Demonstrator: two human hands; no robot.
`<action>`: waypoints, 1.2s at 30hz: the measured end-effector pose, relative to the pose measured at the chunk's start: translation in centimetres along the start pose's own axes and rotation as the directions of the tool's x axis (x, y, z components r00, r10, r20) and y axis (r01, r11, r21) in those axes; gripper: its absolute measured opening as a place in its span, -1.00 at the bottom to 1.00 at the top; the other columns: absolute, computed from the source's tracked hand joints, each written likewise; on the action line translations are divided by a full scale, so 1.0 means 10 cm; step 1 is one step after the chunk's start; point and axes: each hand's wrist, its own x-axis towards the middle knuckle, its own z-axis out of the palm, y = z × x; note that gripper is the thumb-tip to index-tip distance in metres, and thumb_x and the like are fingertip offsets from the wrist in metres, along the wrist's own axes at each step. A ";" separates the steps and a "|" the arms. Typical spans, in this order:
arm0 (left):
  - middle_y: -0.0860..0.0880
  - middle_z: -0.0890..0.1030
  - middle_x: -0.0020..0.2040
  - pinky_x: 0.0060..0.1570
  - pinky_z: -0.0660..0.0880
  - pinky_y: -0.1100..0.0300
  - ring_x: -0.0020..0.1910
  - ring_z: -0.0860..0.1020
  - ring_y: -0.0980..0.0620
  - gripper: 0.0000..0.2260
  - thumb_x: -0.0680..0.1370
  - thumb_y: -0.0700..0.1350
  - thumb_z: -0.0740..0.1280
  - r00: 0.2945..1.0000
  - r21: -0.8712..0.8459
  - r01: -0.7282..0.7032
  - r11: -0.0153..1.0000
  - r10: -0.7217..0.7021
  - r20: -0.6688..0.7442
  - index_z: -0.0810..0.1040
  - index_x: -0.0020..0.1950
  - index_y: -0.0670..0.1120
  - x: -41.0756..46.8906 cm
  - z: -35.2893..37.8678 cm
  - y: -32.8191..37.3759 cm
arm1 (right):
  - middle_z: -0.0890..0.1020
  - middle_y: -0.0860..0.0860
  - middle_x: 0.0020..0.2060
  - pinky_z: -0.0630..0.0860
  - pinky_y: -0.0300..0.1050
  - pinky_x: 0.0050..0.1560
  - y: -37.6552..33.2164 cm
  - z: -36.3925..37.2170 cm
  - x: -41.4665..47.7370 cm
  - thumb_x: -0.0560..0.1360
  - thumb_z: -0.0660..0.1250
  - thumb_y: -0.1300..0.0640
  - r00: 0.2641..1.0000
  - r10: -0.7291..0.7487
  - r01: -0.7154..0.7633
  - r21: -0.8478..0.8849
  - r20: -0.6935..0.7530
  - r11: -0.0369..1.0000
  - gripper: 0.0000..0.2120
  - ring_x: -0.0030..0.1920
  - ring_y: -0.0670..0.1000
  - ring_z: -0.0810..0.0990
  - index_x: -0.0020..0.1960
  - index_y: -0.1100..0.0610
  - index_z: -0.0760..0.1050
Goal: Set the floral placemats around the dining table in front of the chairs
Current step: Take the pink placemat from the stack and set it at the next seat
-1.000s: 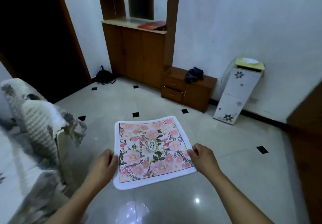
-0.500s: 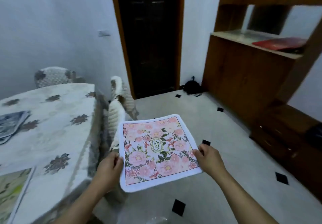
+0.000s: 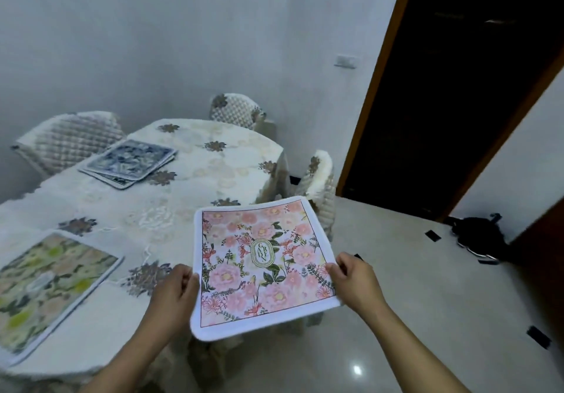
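Note:
I hold a pink floral placemat (image 3: 262,264) flat in the air, over the right edge of the dining table (image 3: 195,179). My left hand (image 3: 177,288) grips its left edge and my right hand (image 3: 354,279) grips its right edge. A green and yellow floral placemat (image 3: 48,285) lies on the table's near left. A small stack of blue floral placemats (image 3: 129,162) lies farther back on the white cloth. Chairs with quilted covers stand at the far left (image 3: 67,139), the far end (image 3: 236,110) and the right side (image 3: 319,185), the last just beyond the placemat I hold.
A dark doorway with a wooden frame (image 3: 457,87) opens at the right. A black bag (image 3: 479,237) lies on the shiny tiled floor (image 3: 412,316) by the wall. White walls close the corner behind the table.
My view has swung left from the cabinets and floor to the dining table. The pink placemat stays held in both hands and now hangs over the table's right edge.

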 end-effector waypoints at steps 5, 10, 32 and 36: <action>-0.03 0.44 -0.44 -0.43 0.26 0.16 -0.45 0.41 0.05 -0.74 0.61 -0.06 0.23 0.995 0.025 0.065 0.998 -0.063 -0.074 0.33 -0.28 0.01 0.66 0.14 0.14 | 0.56 0.08 -0.39 0.31 -0.08 -0.36 -0.15 0.11 1.16 0.53 0.32 -0.01 0.990 -0.065 0.071 -0.043 0.123 0.997 -0.69 -0.35 0.10 0.51 -0.27 0.17 0.41; -0.06 0.44 -0.39 -0.41 0.26 0.14 -0.42 0.41 0.01 -0.74 0.62 -0.04 0.20 0.944 0.033 0.246 0.969 -0.232 -0.234 0.31 -0.26 -0.01 0.95 0.08 0.07 | 0.44 0.02 -0.47 0.21 -0.12 -0.43 -0.56 0.60 2.19 0.53 0.33 0.02 0.924 -0.253 0.267 -0.009 0.286 0.964 -0.66 -0.45 -0.02 0.36 -0.31 0.18 0.36; -0.05 0.53 -0.20 -0.31 0.39 0.13 -0.27 0.50 0.04 -0.80 0.65 -0.03 0.12 0.398 -0.211 0.788 0.579 -0.739 -0.544 0.39 -0.12 -0.05 1.06 1.18 -0.55 | 0.48 -0.03 -0.43 0.34 -0.11 -0.37 -1.34 2.70 3.74 0.54 0.34 0.04 0.349 -0.556 0.753 0.127 0.754 0.645 -0.73 -0.38 -0.04 0.46 -0.28 0.10 0.42; -0.02 0.52 -0.16 -0.30 0.38 0.15 -0.24 0.50 0.03 -0.81 0.66 -0.01 0.10 0.409 -0.195 0.791 0.580 -0.738 -0.536 0.42 -0.06 -0.04 1.19 1.17 -0.78 | 0.42 -0.10 -0.46 0.24 -0.19 -0.44 -1.26 2.89 3.70 0.54 0.34 0.05 0.391 -0.531 0.727 0.102 0.752 0.679 -0.61 -0.41 -0.13 0.41 -0.40 -0.03 0.29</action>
